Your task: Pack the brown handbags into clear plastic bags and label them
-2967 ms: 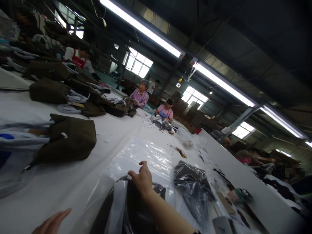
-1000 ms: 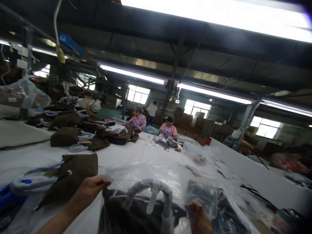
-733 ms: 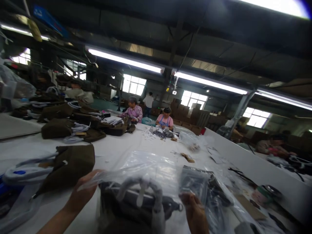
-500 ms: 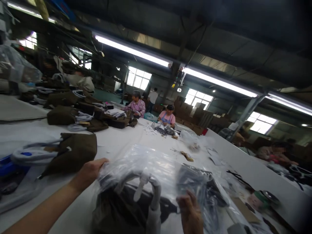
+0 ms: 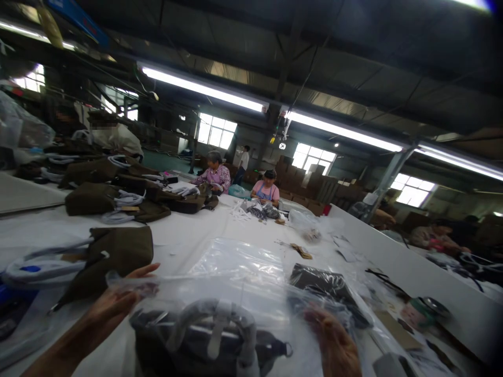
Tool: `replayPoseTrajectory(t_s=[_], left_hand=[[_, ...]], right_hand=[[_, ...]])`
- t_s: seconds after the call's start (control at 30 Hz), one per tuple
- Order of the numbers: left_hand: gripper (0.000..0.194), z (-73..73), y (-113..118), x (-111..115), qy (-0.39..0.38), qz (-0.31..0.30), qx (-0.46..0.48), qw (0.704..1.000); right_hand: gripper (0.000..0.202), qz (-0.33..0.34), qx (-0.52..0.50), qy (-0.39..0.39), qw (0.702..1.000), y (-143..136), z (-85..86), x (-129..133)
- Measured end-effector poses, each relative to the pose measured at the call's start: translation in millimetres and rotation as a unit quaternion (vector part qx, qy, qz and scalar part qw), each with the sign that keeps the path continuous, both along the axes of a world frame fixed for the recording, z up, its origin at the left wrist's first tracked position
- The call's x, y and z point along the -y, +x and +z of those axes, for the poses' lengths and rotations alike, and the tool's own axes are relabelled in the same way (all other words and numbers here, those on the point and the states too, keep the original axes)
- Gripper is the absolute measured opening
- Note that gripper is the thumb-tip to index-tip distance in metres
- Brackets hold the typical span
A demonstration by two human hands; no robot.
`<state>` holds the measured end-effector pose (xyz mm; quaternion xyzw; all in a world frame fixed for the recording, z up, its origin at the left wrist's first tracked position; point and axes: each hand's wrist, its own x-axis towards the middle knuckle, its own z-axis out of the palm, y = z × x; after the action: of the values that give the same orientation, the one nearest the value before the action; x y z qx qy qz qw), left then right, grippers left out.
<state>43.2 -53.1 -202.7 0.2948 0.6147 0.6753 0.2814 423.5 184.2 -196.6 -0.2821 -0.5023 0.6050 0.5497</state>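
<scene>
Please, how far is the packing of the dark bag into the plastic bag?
Done: the dark handbag with wrapped grey handles already sits inside the clear plastic bag. In hand: the left hand and right hand hold the plastic's open top at either side. Left: the opening looks unsealed, and brown fabric handbags lie unbagged on the white table.

Clear, glossy, crinkled plastic bag (image 5: 236, 283) over a dark handbag (image 5: 188, 340) with paper-wrapped handles; matt olive cloth bag (image 5: 113, 256); smooth white counter (image 5: 188, 241).
</scene>
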Motion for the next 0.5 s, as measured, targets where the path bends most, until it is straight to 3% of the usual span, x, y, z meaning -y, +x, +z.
replayPoseTrajectory(t_s=[0.13,0.23,0.33,0.4,0.5], left_hand=[[0.045,1.1,12,8,0.013,0.065,-0.02,0.998],[0.042,4.4,13,0,0.098,0.094,0.043,0.99],[0.048,12.9,3,-19,0.092,0.076,0.083,0.989],[0.05,25.8,-8,-41,0.073,0.053,0.11,0.99],[0.035,60.2,-27,-74,0.079,0.043,0.121,0.989]], right_hand=[[0.03,-0.038,-0.016,0.058,0.997,4,28.8,13],[0.031,-0.051,-0.052,0.019,0.997,0,38.4,6],[0.023,-0.032,-0.052,-0.041,0.997,-15,42.9,-14],[0.005,-0.002,-0.046,-0.101,0.994,-35,52.7,-33],[0.026,0.044,-0.04,-0.156,0.986,-68,87.1,-62]])
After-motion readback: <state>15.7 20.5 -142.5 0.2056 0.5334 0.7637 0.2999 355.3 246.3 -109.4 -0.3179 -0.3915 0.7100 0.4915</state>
